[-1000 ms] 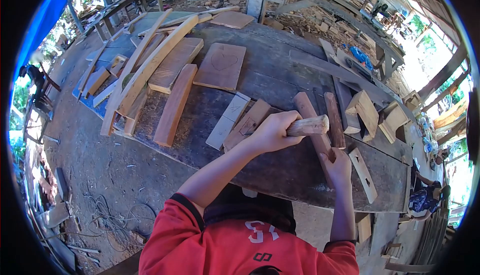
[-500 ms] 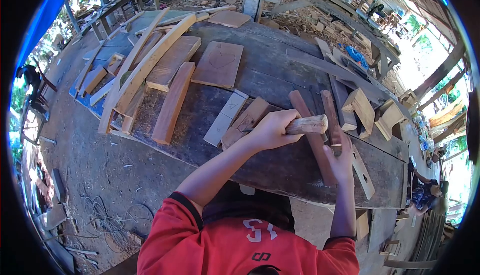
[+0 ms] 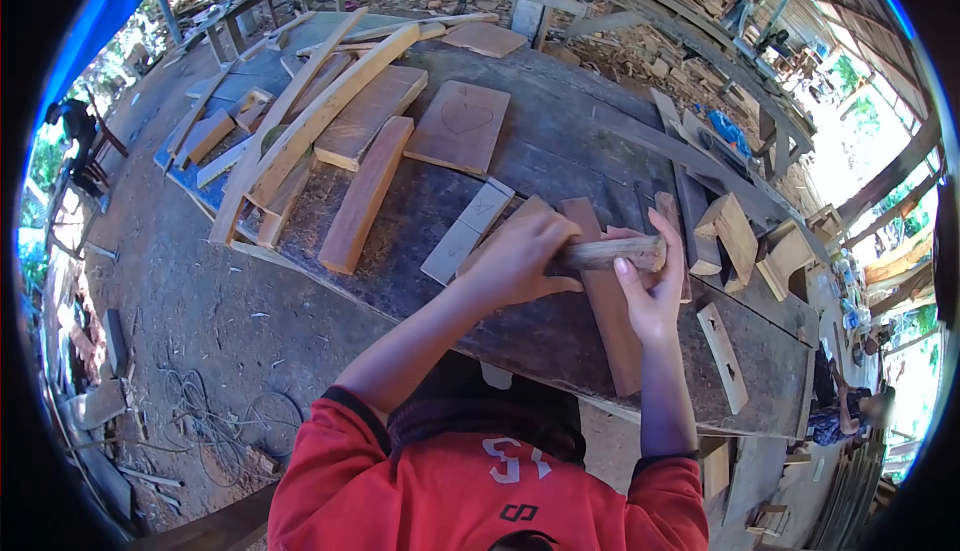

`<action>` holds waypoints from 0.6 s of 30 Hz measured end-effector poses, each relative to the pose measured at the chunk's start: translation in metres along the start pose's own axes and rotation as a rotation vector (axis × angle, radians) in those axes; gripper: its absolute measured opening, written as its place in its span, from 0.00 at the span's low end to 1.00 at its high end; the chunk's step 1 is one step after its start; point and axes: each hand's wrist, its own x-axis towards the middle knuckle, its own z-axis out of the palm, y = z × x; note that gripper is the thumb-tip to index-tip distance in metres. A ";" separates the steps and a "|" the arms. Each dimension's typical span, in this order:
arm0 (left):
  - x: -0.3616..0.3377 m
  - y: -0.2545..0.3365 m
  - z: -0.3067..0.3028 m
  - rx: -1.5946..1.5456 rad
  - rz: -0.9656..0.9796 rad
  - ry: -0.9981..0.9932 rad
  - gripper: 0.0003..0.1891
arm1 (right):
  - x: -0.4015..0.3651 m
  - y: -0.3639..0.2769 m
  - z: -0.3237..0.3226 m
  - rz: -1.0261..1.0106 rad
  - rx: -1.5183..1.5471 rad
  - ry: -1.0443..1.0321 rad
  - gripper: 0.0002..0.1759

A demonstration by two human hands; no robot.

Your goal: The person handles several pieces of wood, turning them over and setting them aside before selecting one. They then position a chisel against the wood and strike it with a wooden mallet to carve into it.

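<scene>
My left hand and right hand clench the wooden handle; a slip could bash my fingers on the plank.

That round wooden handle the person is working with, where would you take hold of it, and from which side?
Grip the wooden handle on its bare middle, coming from above and wrapping round it. It is round and lies about level over the reddish plank. The left hand wraps one end and the right hand closes on the other.
</scene>
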 end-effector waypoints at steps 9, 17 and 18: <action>-0.074 -0.042 0.009 0.494 -0.540 0.001 0.42 | -0.010 0.002 -0.005 0.014 0.029 0.055 0.32; -0.049 -0.043 0.041 0.448 -0.654 0.071 0.32 | 0.005 0.007 -0.014 -0.037 0.065 0.115 0.27; -0.047 -0.044 0.044 0.444 -0.658 0.074 0.32 | 0.008 0.008 -0.015 -0.030 0.084 0.136 0.25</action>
